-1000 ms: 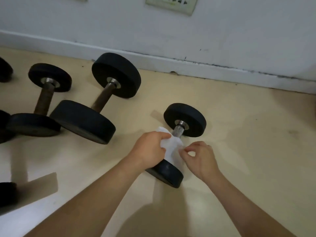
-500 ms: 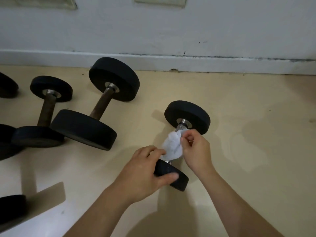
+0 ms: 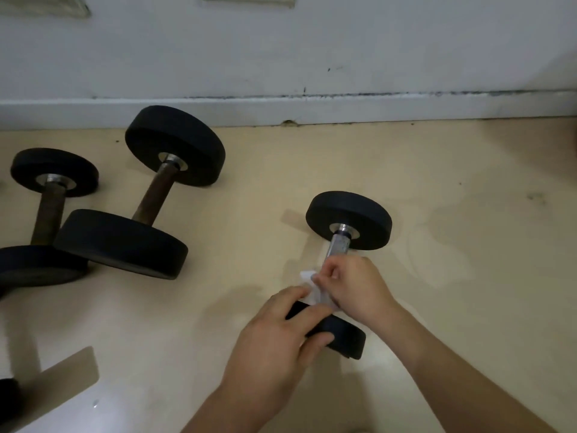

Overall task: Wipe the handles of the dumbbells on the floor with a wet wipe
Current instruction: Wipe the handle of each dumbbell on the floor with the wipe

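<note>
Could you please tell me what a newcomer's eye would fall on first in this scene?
The eye goes first to the two hands at lower centre. The left hand grips the near plate of a small dumbbell, and the right hand pinches a white wet wipe around its shiny handle. On the floor to the left lie a large dumbbell and a medium dumbbell, both with brown, rusty-looking handles.

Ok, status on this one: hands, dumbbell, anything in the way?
Left hand grips near plate of small dumbbell. Right hand holds wet wipe on its handle. Other dumbbells lie apart at left, nothing blocking.
</note>
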Available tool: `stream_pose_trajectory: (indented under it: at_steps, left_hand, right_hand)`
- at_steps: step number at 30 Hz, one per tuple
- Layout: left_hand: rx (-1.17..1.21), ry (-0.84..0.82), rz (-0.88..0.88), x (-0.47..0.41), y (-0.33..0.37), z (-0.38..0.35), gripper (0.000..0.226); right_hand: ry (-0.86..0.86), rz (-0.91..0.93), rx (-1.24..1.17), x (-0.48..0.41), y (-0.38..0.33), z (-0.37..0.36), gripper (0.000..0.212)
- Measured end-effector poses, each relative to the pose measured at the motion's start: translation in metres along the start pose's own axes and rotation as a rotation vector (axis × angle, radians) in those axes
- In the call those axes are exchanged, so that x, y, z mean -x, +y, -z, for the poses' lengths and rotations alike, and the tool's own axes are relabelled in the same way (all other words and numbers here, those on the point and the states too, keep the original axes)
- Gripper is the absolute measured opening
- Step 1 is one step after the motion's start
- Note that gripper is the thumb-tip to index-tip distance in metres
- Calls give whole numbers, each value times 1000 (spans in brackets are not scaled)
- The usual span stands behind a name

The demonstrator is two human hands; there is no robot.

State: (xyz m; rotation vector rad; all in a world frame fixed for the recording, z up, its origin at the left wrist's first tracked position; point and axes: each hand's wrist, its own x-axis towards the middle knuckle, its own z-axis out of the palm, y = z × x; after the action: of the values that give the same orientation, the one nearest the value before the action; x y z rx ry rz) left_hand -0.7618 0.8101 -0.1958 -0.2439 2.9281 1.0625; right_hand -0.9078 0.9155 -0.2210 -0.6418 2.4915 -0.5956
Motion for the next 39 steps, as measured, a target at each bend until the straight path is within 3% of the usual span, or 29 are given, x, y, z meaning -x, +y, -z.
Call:
stream_pose_trajectory:
  at_steps: [4,6,9,11,16,18,20,22,25,29,33,37,39]
  left_hand:
    - [-37,19,-62,2,8,-12,28]
    - [-22,-12,-53,-1,8,-10,31]
    - [0,-35,-23,-3,-1,-6,36]
    - [52,-25,3,-2,-9,0,33]
    - [208,-13,85,-2,-24,14,27]
    - [242,-4,141,-2,-30,17,29]
    - [279,32,227,-3,-36,18,30]
    - [329,55,332,-6,-40,19,23]
    - [296,48,419,-19,-43,22,10]
    - [222,-14,414,-33,-45,20,15]
    - [254,57,437,-29,-46,12,17]
    - [157,65,372,-25,-38,3,28]
    - [77,74,335,-25,-34,-1,37]
  right_hand:
    - [260,17,-80,-24,29,13,6]
    - [220,75,-89,-16,35,6,12]
    - [3,195,-241,10,34,-5,14]
    - [-10,282,-289,9,37,-6,14]
    - [486,192,-266,-36,33,-16,12]
    - [439,221,-285,-24,28,-29,13]
    - [252,327,-329,-10,27,-35,17]
    - [169,406,-347,-14,29,-34,19]
    - [336,303,-446,-36,24,-38,18]
    - [516,21,-510,-33,3,-54,13]
    - [506,-1,-277,-39,-9,-42,5]
    - [603,36,-238,-46,-11,-38,17]
    - [562,97,-162,-33,-6,-39,18]
